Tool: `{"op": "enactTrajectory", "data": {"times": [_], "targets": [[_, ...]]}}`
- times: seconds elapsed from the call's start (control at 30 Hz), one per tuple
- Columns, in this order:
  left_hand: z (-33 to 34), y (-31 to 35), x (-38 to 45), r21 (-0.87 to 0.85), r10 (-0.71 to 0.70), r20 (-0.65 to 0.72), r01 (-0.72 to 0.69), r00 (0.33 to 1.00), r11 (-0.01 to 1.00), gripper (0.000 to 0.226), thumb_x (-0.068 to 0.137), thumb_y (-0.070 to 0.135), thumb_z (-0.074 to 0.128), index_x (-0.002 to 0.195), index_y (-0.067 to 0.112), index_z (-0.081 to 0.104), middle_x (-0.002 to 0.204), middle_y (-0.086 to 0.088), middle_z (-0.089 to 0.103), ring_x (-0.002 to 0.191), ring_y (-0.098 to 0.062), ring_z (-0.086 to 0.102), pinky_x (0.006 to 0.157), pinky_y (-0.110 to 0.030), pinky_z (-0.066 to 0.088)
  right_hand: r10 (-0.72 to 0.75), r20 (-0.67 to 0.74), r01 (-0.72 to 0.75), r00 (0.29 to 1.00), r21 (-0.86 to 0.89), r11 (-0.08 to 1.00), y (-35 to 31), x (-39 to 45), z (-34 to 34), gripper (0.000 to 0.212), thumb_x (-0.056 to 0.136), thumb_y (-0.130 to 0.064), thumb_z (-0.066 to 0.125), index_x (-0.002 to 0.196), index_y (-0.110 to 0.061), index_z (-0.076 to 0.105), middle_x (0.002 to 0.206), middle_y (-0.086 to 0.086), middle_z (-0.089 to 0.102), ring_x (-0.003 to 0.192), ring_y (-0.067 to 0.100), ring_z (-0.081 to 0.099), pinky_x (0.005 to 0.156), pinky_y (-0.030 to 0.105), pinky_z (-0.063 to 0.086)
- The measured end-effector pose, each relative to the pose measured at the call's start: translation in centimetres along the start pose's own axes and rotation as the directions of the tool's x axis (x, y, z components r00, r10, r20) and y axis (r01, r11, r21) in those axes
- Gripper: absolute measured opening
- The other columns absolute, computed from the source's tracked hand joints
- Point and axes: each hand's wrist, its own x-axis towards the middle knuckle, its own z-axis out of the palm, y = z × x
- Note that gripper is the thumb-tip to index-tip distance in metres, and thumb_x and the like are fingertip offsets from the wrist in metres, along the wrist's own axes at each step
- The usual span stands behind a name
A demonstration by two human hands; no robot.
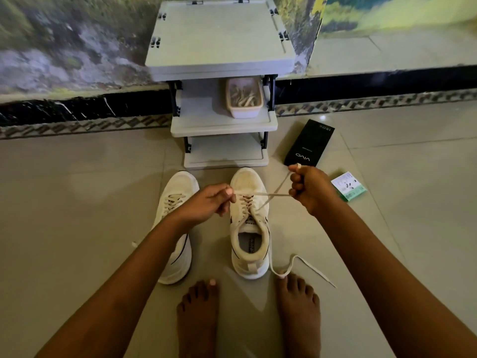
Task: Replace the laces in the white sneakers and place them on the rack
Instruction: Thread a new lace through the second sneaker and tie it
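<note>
Two white sneakers stand side by side on the tiled floor, toes toward the rack. My left forearm crosses over the left sneaker [178,192]. The right sneaker [249,228] has a cream lace [271,195] crossed above its eyelets. My left hand [209,202] pinches one lace end over the right sneaker's tongue area. My right hand [308,188] grips the other strand, pulled taut to the right. A loose lace tail [296,264] trails from the shoe across the floor to my right foot. The grey shoe rack [222,125] stands just beyond the sneakers.
A beige tub of laces [244,98] sits on the rack's middle shelf. A black phone box [309,143] and a small white-green box [348,186] lie on the floor to the right. My bare feet [247,313] are just behind the sneakers. A wall runs behind the rack.
</note>
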Motion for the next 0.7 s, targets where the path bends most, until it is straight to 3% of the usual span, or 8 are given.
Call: {"op": "enactTrajectory", "data": {"times": [0.1,0.23,0.33,0.43,0.5,0.53,0.63,0.7], "targets": [[-0.7,-0.6,0.3,0.169,-0.043,-0.074,0.055,0.996,0.984,0.017,0.095,0.02,0.053,0.087,0.017,0.067,0.067,0.012,0.057,0.064,-0.001,0.051,0.063,-0.016,0.041,0.007,-0.027,-0.011,1.0,-0.143,0.99,0.9,0.3,-0.4,0.024,0.097,-0.011,0.035,0.086,-0.012,0.056,0.06,0.0,0.036,0.052,0.01,0.029,0.052,0.022,0.029],[-0.7,-0.8,0.5,0.136,-0.057,-0.279,0.099,0.959,0.986,0.007,0.085,0.02,0.068,0.082,0.014,0.069,0.069,0.006,0.064,0.061,-0.003,0.058,0.059,-0.014,0.042,-0.003,-0.045,-0.015,0.999,-0.397,0.918,2.0,0.6,-0.4,0.019,0.098,-0.013,0.04,0.102,-0.007,0.058,0.069,0.002,0.041,0.059,0.013,0.035,0.054,0.023,0.032],[-0.7,-0.9,0.7,0.144,-0.061,-0.262,0.101,0.963,0.984,0.007,0.088,0.01,0.064,0.091,0.011,0.07,0.077,-0.001,0.068,0.067,-0.007,0.064,0.061,-0.016,0.048,-0.048,-0.058,0.009,0.997,-0.539,0.842,2.6,1.0,-0.9,0.02,0.096,-0.008,0.043,0.104,-0.002,0.06,0.072,0.005,0.048,0.06,0.016,0.043,0.056,0.025,0.04],[-0.5,-0.7,0.8,0.21,-0.082,-0.1,0.101,0.992,0.972,0.023,0.092,-0.001,0.053,0.108,0.006,0.068,0.092,-0.004,0.068,0.08,-0.007,0.066,0.069,-0.013,0.053,-0.19,-0.031,0.07,0.981,-0.863,0.5,3.4,1.4,-1.9,0.027,0.09,-0.003,0.047,0.113,0.005,0.057,0.093,0.017,0.064,0.082,0.031,0.061,0.076,0.032,0.049],[-0.2,-0.5,0.9,0.235,-0.078,-0.056,0.089,0.995,0.968,0.027,0.091,-0.003,0.052,0.112,0.005,0.066,0.098,-0.006,0.069,0.084,-0.008,0.066,0.073,-0.013,0.053,-0.306,0.083,0.15,0.948,-0.968,0.202,4.1,1.0,-1.8,0.037,0.088,-0.004,0.049,0.125,0.001,0.05,0.119,0.02,0.056,0.107,0.034,0.055,0.085,0.031,0.043],[0.0,-0.3,1.0,0.241,-0.058,-0.063,0.072,0.996,0.968,0.026,0.089,-0.003,0.056,0.11,0.006,0.067,0.097,-0.007,0.07,0.083,-0.009,0.066,0.075,-0.015,0.054,-0.366,0.168,0.241,0.915,-0.956,0.165,4.4,0.8,-1.5,0.041,0.089,-0.005,0.051,0.13,-0.002,0.048,0.128,0.019,0.05,0.114,0.033,0.051,0.088,0.031,0.042],[0.7,0.4,1.1,0.258,0.031,-0.137,0.006,0.99,0.966,0.019,0.08,0.006,0.071,0.098,0.014,0.069,0.084,-0.002,0.072,0.081,-0.011,0.068,0.081,-0.029,0.055,-0.414,0.384,0.526,0.826,-0.789,0.318,5.0,0.1,0.0,0.039,0.091,-0.01,0.055,0.13,-0.01,0.053,0.131,0.008,0.054,0.116,0.023,0.053,0.089,0.023,0.04],[0.9,0.7,1.1,0.269,0.077,-0.181,-0.026,0.98,0.963,0.019,0.076,0.011,0.076,0.088,0.021,0.066,0.075,0.006,0.069,0.075,-0.006,0.066,0.079,-0.026,0.053,-0.314,0.472,0.566,0.824,-0.711,0.417,5.4,-0.4,1.1,0.031,0.092,-0.015,0.058,0.123,-0.012,0.06,0.12,0.004,0.063,0.109,0.017,0.059,0.085,0.017,0.039]]}}
